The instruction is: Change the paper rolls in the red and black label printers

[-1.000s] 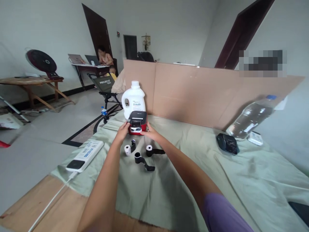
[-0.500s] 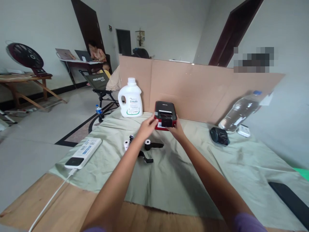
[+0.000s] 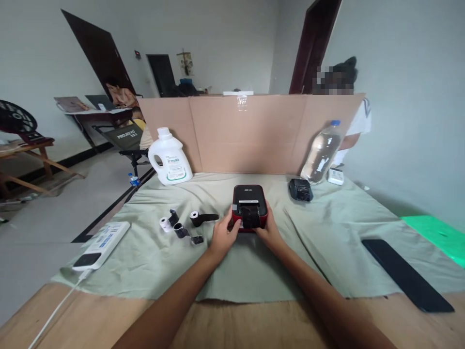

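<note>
Small red-and-black printer (image 3: pixel 249 207) sits mid-bench on the green cloth (image 3: pixel 327 242), flat on its base, in front of the cardboard screen (image 3: pixel 250 133). Left hand (image 3: pixel 223 235) clasps its left side, fingers wrapped to the casing; right hand (image 3: pixel 268 232) clasps the right side the same way. Both hands clamped on the printer, thumbs near the front.

Handling, by the look of it: rigid plastic shell, compact, probably light enough for one hand but boxy. Casing looks smooth, so it could slide on the cloth or slip in a loose grip. The black front flap and top lid look like the weak, moving parts; best hold is on the two solid red side walls, low down, as now.

Just left of it on the cloth: small paper rolls (image 3: pixel 165 224) and black ribbon pieces (image 3: pixel 203 219), apart from the printer. Further left a power strip (image 3: pixel 101 238). At the back: white jug (image 3: pixel 169 157), clear bottle (image 3: pixel 321 152), small black device (image 3: pixel 300 189). Dark flat slab (image 3: pixel 407 275) at right.
</note>
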Demonstrator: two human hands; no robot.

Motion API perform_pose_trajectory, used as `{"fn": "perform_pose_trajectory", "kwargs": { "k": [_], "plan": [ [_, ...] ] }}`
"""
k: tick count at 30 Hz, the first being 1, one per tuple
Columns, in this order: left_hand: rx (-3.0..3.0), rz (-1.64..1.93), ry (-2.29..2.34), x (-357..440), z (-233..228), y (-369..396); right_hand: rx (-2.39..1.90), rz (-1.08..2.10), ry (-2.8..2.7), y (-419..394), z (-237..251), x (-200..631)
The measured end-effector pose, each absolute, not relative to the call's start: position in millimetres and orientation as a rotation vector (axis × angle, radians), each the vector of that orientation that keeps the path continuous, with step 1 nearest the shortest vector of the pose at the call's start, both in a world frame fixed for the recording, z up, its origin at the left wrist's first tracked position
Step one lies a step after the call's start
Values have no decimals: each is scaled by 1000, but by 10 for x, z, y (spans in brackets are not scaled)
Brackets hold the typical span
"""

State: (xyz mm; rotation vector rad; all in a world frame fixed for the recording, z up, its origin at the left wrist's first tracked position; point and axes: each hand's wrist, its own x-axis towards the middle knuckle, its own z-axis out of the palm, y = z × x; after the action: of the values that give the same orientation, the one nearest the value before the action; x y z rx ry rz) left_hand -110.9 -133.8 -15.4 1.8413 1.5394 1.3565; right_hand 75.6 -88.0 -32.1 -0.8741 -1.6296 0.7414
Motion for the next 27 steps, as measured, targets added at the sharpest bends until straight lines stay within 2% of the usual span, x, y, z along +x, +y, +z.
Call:
{"fn": "perform_pose_trajectory", "kwargs": {
  "k": [9,27],
  "plan": [
    [1861,1373,1560,-1136,-248,-1304,-983,657,-1624,-884,-449,752],
    [1828,1254,1647,-1122,-179,-1354,-1007,673,-1644,-921,-387,784]
  ]
}}
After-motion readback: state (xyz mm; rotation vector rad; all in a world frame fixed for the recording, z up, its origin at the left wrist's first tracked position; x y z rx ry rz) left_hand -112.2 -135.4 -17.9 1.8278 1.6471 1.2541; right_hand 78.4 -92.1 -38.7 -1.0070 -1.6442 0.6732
